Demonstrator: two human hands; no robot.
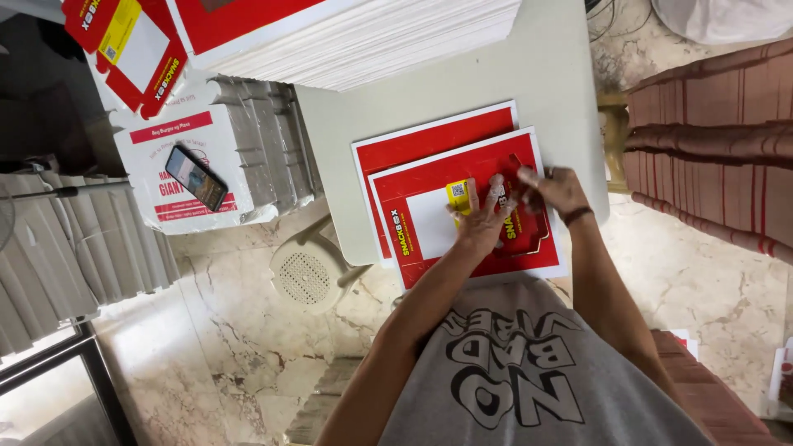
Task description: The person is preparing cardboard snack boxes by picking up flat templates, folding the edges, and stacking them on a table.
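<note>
On the tabletop's near edge: a red printed card sheet (475, 206) lies flat on top of a second red sheet (429, 140), its near corners hanging just past the edge of the grey tabletop (529, 74).
Left hand (483, 216): spread flat, palm down, pressing the middle of the top sheet beside its yellow patch; the grip is open, closed on nothing.
Right hand (555, 188): at the sheet's right side, fingers pinched together on a die-cut red flap (529, 223); the grip is nearly closed around that flap's edge.
Far edge of tabletop: a tall stack of white sheets (372, 41) overhangs it, leaving a bare strip between stack and red sheets.
Left of tabletop: a pile of flat white boxes (248, 149) with a phone (196, 176) lying on top, well apart from the hands.
Floor at left: a pale plastic stool (310, 272) just beside the tabletop's corner.
Right side: rows of stacked red-brown cards (710, 140), near the right edge, with a narrow gap of marble floor (727, 289).
</note>
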